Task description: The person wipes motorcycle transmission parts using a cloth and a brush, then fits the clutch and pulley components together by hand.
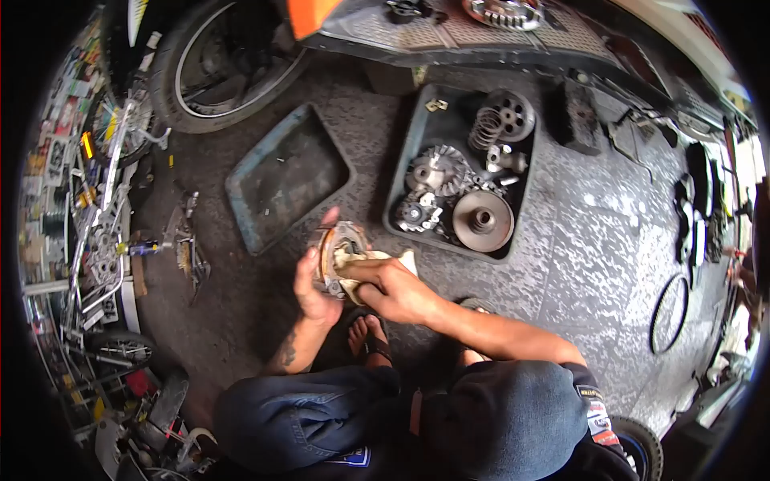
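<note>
My left hand (315,290) is wrapped around the side of a round metal scooter part (327,255) with an orange-brown rim, held up above the floor between my knees and the trays. A pale yellow cloth (370,260) is bunched in my right hand (395,290), whose fingers press it into the open face of the part. The fingers and cloth hide much of the inside of the part, so its exact kind is unclear.
A dark tray (395,180) holds a coil spring (484,128), a finned pulley (439,170), a round metal bell (483,222) and smaller parts. Left of it lies a second shallow tray (241,210). A wheel (180,104), a scooter footboard (449,46) and a belt (670,314) surround the floor.
</note>
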Available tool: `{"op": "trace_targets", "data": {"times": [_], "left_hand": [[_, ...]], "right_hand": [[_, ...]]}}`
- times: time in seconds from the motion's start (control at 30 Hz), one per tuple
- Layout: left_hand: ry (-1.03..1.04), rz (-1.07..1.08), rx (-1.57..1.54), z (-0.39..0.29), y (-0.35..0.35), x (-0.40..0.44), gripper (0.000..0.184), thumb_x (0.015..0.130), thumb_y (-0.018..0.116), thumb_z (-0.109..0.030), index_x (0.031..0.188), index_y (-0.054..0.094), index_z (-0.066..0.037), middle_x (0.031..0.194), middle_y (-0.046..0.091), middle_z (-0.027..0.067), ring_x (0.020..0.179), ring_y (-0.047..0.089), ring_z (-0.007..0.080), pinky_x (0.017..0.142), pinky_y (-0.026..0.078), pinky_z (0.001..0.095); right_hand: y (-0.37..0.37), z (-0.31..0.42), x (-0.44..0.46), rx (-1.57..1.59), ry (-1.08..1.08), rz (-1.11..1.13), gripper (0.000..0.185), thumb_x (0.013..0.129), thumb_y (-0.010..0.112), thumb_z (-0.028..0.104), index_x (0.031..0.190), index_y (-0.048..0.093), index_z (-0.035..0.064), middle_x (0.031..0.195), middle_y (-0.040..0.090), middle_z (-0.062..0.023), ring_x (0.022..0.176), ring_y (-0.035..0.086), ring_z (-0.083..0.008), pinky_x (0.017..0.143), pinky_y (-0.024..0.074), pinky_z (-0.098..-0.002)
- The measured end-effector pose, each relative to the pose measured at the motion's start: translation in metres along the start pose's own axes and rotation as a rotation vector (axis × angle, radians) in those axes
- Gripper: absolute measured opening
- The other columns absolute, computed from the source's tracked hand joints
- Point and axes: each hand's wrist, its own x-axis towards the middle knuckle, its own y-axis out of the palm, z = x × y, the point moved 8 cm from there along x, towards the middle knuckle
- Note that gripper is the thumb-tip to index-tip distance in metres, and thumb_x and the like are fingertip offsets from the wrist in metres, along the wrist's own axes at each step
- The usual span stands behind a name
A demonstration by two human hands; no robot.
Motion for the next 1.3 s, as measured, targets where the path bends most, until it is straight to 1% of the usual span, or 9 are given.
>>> {"op": "trace_targets", "data": {"times": [0.17,0.3,0.47,0.63,0.73,0.87,1.03,1.13,1.3], "left_hand": [[-0.049,-0.131,0.065,-0.001,-0.005,-0.004,0.061,0.089,0.043,-0.038,0.136,0.041,0.000,0.107,0.061,0.0109,0.099,0.059,0.0206,0.090,0.045,0.0337],[-0.231,-0.345,-0.239,0.018,-0.027,-0.008,0.050,0.091,0.043,-0.045,0.118,0.055,-0.005,0.101,0.064,0.0093,0.095,0.061,0.0235,0.087,0.048,0.0357],[-0.327,-0.397,-0.142,0.013,-0.027,-0.017,0.058,0.092,0.042,-0.059,0.121,0.054,-0.009,0.113,0.059,0.0071,0.106,0.056,0.0207,0.090,0.046,0.0346],[-0.137,0.104,0.066,0.000,-0.026,0.000,0.070,0.090,0.036,-0.067,0.121,0.051,-0.007,0.117,0.055,0.0105,0.115,0.050,0.0231,0.097,0.041,0.0394],[-0.090,0.606,-0.210,0.018,-0.014,-0.004,0.085,0.078,0.041,-0.079,0.122,0.052,-0.007,0.128,0.045,0.0200,0.121,0.045,0.0345,0.102,0.037,0.0480],[-0.038,0.408,-0.391,0.013,0.008,-0.019,0.096,0.070,0.038,-0.085,0.136,0.042,-0.015,0.146,0.031,0.0215,0.135,0.029,0.0392,0.111,0.025,0.0508],[-0.284,0.002,-0.371,0.041,-0.018,-0.032,0.069,0.076,0.062,-0.036,0.134,0.043,-0.005,0.131,0.050,0.0143,0.120,0.050,0.0280,0.104,0.038,0.0449],[-0.301,-0.136,-0.413,0.058,-0.030,-0.033,0.058,0.078,0.059,-0.035,0.126,0.050,-0.002,0.122,0.057,0.0132,0.113,0.054,0.0276,0.100,0.040,0.0435],[-0.244,-0.080,-0.369,0.042,-0.034,-0.029,0.054,0.079,0.059,-0.036,0.120,0.054,-0.002,0.115,0.061,0.0126,0.108,0.057,0.0262,0.096,0.045,0.0415]], "right_hand": [[0.002,-0.020,-0.006,-0.535,0.165,0.174,0.028,0.075,0.063,0.014,0.100,0.062,0.0034,0.090,0.059,-0.0118,0.090,0.060,-0.0325,0.074,0.0512,-0.0423],[0.005,0.009,-0.012,-0.242,-0.079,-0.088,0.045,0.078,0.068,0.023,0.116,0.058,0.0033,0.106,0.048,-0.0177,0.105,0.046,-0.0358,0.091,0.0395,-0.0430],[0.014,-0.016,-0.014,-0.266,-0.132,-0.116,0.049,0.082,0.067,0.030,0.119,0.052,0.0011,0.108,0.051,-0.0189,0.102,0.049,-0.0355,0.088,0.0405,-0.0431],[-0.008,-0.018,0.002,0.505,0.201,-0.097,0.046,0.093,0.050,0.044,0.095,0.058,-0.0009,0.078,0.058,-0.0129,0.070,0.055,-0.0196,0.066,0.0453,-0.0328],[-0.011,0.030,0.002,0.230,-0.054,-0.083,0.047,0.093,0.047,0.043,0.085,0.059,-0.0016,0.067,0.055,-0.0124,0.064,0.053,-0.0215,0.063,0.0437,-0.0347],[-0.029,0.025,0.002,0.129,0.157,-0.295,0.030,0.093,0.053,0.025,0.085,0.059,-0.0037,0.076,0.060,-0.0221,0.070,0.061,-0.0329,0.067,0.0458,-0.0385],[-0.053,0.013,0.006,-0.035,0.092,-0.535,0.016,0.094,0.053,0.013,0.105,0.050,0.0019,0.090,0.060,-0.0180,0.081,0.061,-0.0318,0.071,0.0473,-0.0379],[-0.068,0.000,0.002,0.005,0.101,-0.621,0.020,0.091,0.056,0.004,0.111,0.051,0.0025,0.099,0.060,-0.0104,0.090,0.055,-0.0150,0.080,0.0449,-0.0268],[-0.054,0.017,-0.014,0.250,-0.051,-0.634,0.033,0.086,0.065,0.004,0.115,0.050,-0.0015,0.101,0.063,-0.0101,0.092,0.059,-0.0160,0.082,0.0470,-0.0283]]}}
